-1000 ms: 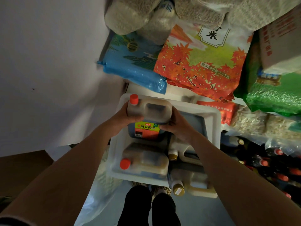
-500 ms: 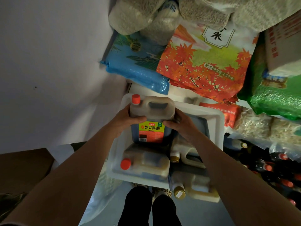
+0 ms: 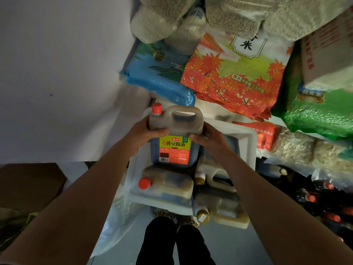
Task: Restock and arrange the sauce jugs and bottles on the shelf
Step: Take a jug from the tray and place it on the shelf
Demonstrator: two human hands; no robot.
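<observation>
Higher now: one jug (image 3: pixel 174 138), two hands (image 3: pixel 142 133).

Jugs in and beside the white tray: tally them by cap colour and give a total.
Red cap: 2, the jug held in both hands and the one lying nearest the left arm
Gold cap: 2, one in the tray, one at its near corner
Total: 4

Place: a grocery shop or its storeroom
Stock above: stacked rice bags (image 3: pixel 236 73), grain sacks (image 3: pixel 229 14)
Stock below: sauce jugs (image 3: pixel 168 186) in a white tray (image 3: pixel 248 142), bottles (image 3: pixel 321 196)
</observation>
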